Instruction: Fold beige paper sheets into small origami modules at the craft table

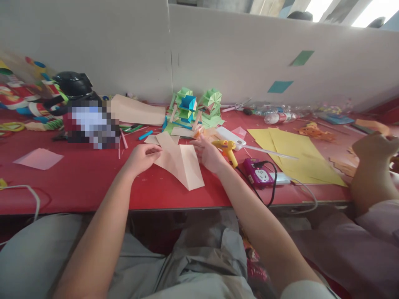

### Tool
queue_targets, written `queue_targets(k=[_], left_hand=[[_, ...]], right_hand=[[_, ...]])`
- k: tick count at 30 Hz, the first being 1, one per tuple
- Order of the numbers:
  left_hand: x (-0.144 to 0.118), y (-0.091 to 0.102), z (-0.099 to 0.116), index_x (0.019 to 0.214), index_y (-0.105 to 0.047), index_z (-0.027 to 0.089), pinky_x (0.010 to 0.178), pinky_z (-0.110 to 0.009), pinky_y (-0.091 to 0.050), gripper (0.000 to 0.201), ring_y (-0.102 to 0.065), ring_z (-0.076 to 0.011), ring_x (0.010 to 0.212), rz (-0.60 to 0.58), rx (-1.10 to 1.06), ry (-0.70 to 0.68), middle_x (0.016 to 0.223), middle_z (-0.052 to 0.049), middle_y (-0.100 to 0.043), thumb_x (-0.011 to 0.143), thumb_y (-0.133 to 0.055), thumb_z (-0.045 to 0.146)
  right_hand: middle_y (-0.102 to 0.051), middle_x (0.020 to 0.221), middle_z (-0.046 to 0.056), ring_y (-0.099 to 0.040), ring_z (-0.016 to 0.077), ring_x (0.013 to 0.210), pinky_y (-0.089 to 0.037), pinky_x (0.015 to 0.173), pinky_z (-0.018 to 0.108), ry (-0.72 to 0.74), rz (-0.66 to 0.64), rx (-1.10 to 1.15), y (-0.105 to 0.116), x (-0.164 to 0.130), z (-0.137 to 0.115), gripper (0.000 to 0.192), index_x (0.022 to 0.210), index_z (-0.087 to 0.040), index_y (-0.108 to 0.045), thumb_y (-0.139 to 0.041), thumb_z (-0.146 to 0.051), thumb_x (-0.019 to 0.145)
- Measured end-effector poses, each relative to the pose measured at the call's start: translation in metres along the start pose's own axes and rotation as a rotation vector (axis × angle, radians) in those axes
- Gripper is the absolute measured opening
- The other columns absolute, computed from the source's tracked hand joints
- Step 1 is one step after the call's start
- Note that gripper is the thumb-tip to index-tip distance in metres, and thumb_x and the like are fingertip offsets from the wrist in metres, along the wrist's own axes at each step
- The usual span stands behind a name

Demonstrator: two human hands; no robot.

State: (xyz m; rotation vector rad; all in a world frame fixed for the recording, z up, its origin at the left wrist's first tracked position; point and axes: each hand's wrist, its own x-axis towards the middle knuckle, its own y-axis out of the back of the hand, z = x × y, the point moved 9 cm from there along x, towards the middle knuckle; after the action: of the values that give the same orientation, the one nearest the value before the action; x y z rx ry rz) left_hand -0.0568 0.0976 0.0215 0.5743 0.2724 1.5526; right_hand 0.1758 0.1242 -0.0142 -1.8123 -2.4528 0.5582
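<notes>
A folded sheet of tan paper (177, 162) lies in front of me on the red table, with a crease near its right side. My left hand (141, 159) is at its left edge, thumb and curled fingers closed on the paper there. By the paper's upper right edge is my right hand (210, 155), its fingers stretched out and apart, holding nothing that I can make out. Just right of it rests a yellow glue gun (226, 146) with a long clear glue stick in its back. Beyond the hands stand green and blue folded-paper models (188, 106).
Right of me are a purple power strip (258, 173) with cords, yellow paper sheets (296, 153) and a plastic bottle (279, 118). A co-worker's arm (374, 166) rests at the far right. A pink paper square (39, 158) lies left. A panel (124, 50) rises behind the table.
</notes>
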Motion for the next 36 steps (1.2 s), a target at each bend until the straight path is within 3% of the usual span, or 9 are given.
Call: queue_targets(k=[2,5,9,11,15,18,24,32,36], left_hand=[[-0.003,0.003,0.003,0.087,-0.074,0.022,0.089,-0.040,-0.054,0.017,-0.071,-0.0273,0.094,-0.033,0.122,0.033,0.095,-0.006,-0.077,0.078,-0.067,0.034],[-0.008,0.008,0.009,0.088,-0.074,0.023,0.090,-0.042,-0.053,0.015,-0.070,-0.0285,0.100,-0.018,0.381,0.092,0.102,-0.005,-0.077,0.080,-0.062,0.029],[-0.013,-0.005,0.039,0.105,-0.073,0.022,0.101,-0.049,-0.048,0.025,-0.063,-0.0329,0.118,0.038,0.716,-0.107,0.127,-0.008,-0.069,0.084,-0.058,0.025],[-0.017,-0.028,0.048,0.113,-0.071,0.020,0.102,-0.045,-0.048,0.031,-0.063,-0.0299,0.120,-0.043,0.714,-0.211,0.132,-0.008,-0.067,0.088,-0.053,0.023],[-0.023,-0.070,0.045,0.133,-0.063,0.015,0.108,-0.041,-0.046,0.044,-0.057,-0.0281,0.131,-0.239,0.686,-0.276,0.148,-0.011,-0.055,0.093,-0.045,0.023],[-0.025,-0.085,0.041,0.140,-0.057,0.014,0.117,-0.046,-0.038,0.049,-0.046,-0.0286,0.141,-0.292,0.726,-0.307,0.152,-0.012,-0.051,0.095,-0.040,0.022],[-0.028,-0.091,0.037,0.149,-0.048,0.020,0.118,-0.049,-0.033,0.057,-0.038,-0.0269,0.147,-0.280,0.835,-0.273,0.160,-0.009,-0.042,0.093,-0.037,0.019],[-0.027,-0.090,0.038,0.144,-0.054,0.021,0.117,-0.052,-0.034,0.049,-0.040,-0.0286,0.145,-0.180,0.858,-0.291,0.158,-0.009,-0.045,0.101,-0.032,0.030],[-0.026,-0.097,0.027,0.152,-0.043,0.018,0.121,-0.057,-0.026,0.054,-0.029,-0.0307,0.152,-0.249,0.819,-0.242,0.164,-0.009,-0.034,0.104,-0.026,0.034]], right_hand=[[-0.073,0.095,0.007,-0.069,0.0209,0.085,-0.056,0.076,0.032,0.067,0.008,-0.090,0.000,0.001,0.001,0.039,0.101,-0.020,-0.067,-0.077,-0.048,0.075],[-0.071,0.090,0.005,-0.067,0.0201,0.084,-0.055,0.077,0.033,0.158,0.036,-0.254,0.002,0.005,0.004,0.038,0.100,-0.019,-0.067,-0.080,-0.033,0.067],[-0.065,0.082,0.002,-0.061,0.0166,0.076,-0.052,0.073,0.032,0.282,0.177,-0.552,0.012,0.009,-0.001,0.029,0.094,-0.018,-0.064,-0.070,-0.023,0.066],[-0.061,0.079,-0.001,-0.059,0.0150,0.072,-0.050,0.071,0.031,0.325,0.201,-0.639,0.013,0.008,-0.004,0.031,0.095,-0.018,-0.062,-0.065,-0.020,0.064],[-0.052,0.069,-0.006,-0.054,0.0134,0.064,-0.047,0.067,0.029,0.356,0.187,-0.699,0.010,0.003,-0.009,0.038,0.101,-0.018,-0.061,-0.061,-0.020,0.063],[-0.051,0.065,-0.006,-0.052,0.0130,0.061,-0.044,0.064,0.028,0.366,0.192,-0.747,0.008,0.000,-0.011,0.031,0.097,-0.018,-0.062,-0.059,-0.020,0.067],[-0.062,0.073,0.001,-0.058,0.0159,0.069,-0.045,0.069,0.029,0.375,0.256,-0.912,0.006,0.000,-0.013,0.008,0.084,-0.018,-0.063,-0.058,-0.022,0.081],[-0.061,0.071,0.000,-0.057,0.0176,0.068,-0.042,0.068,0.029,0.393,0.315,-1.075,0.006,0.001,-0.013,0.012,0.096,-0.018,-0.064,-0.058,-0.022,0.085],[-0.059,0.069,0.000,-0.055,0.0182,0.067,-0.040,0.067,0.030,0.365,0.324,-1.131,0.004,0.001,-0.013,0.015,0.099,-0.018,-0.064,-0.058,-0.024,0.086]])
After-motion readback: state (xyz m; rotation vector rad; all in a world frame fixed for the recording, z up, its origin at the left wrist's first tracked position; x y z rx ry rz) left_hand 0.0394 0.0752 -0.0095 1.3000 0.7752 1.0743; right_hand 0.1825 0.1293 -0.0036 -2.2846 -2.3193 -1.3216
